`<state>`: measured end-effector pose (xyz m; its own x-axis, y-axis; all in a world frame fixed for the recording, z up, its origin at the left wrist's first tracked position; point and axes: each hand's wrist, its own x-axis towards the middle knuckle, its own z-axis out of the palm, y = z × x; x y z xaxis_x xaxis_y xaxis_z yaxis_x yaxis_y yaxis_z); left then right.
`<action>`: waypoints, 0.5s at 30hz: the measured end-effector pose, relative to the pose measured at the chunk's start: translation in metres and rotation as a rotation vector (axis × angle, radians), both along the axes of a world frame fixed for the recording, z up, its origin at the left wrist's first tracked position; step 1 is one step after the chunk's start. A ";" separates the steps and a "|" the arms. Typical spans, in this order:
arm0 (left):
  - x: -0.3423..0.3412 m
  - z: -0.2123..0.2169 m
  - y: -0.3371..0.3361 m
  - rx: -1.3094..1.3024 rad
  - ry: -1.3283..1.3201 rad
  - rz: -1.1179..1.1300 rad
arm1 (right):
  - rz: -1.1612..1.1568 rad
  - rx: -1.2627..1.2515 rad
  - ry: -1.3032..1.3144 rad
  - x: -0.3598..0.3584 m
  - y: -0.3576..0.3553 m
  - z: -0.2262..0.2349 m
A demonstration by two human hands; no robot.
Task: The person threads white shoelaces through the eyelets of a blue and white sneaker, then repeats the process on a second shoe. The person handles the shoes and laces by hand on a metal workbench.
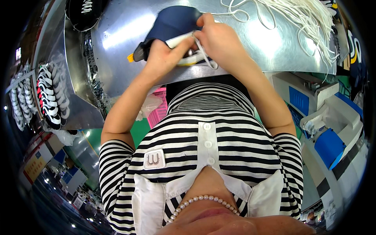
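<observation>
A navy blue shoe upper (172,23) with white panels and a small yellow tab lies over the near edge of the metal table (121,19). My left hand (162,56) is closed around its near part, the fingertips partly hidden by the material. From the right, my right hand (219,41) pinches a white shoelace (203,55) close against the upper. One end of the lace loops down beneath my fingers. The eyelets are mostly covered by both hands.
A heap of loose white laces (293,15) spreads over the table's right side. At the far left stands a black shoe (83,13); several striped shoes (51,94) hang lower down. Below the table are a pink basket (158,107) and, rightward, a grey-and-blue machine (331,147).
</observation>
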<state>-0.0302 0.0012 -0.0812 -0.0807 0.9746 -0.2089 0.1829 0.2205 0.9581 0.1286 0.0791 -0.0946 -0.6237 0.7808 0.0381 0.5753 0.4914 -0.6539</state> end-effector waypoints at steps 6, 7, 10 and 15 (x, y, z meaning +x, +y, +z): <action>-0.020 0.001 0.005 -0.189 -0.088 -0.005 | 0.114 0.030 -0.110 0.001 0.014 0.011; -0.026 -0.002 0.004 -0.169 -0.101 0.000 | 0.102 -0.044 -0.111 0.011 0.018 0.027; -0.026 -0.002 0.007 -0.142 -0.086 0.006 | -0.045 -0.232 0.112 0.013 0.025 0.027; -0.016 -0.009 0.014 -0.075 0.179 0.011 | -0.083 -0.137 0.437 -0.005 0.011 -0.031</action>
<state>-0.0461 0.0152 -0.0897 -0.1335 0.9556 -0.2626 0.3460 0.2932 0.8913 0.1237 0.0901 -0.1258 -0.5075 0.8434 0.1761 0.2654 0.3476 -0.8993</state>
